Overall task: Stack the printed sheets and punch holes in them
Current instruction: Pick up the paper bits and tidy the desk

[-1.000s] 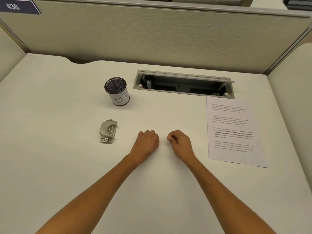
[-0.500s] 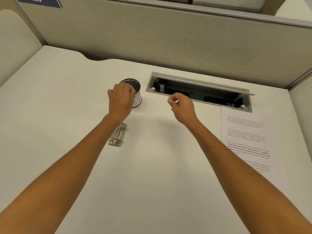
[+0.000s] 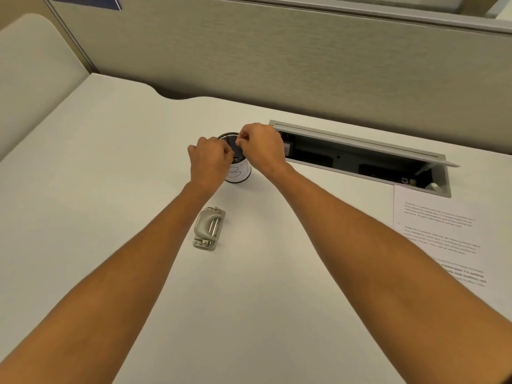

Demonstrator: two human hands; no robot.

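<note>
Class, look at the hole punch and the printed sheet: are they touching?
Apart. The head view shows the punch left of the right forearm and the sheet far right, bare desk between.

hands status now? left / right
Left hand: fingers curled at the mesh cup rim; grip cannot be told.
Right hand: fingertips pinched over the cup; contents cannot be told.

Two hands, left hand (image 3: 210,159) and right hand (image 3: 263,148), at 12 o'clock. One mesh pen cup (image 3: 238,169) under them. One hole punch (image 3: 209,228), centre. One visible printed sheet (image 3: 437,231), 3 o'clock. One open cable tray (image 3: 360,156), 1 o'clock. One desk (image 3: 110,189).
</note>
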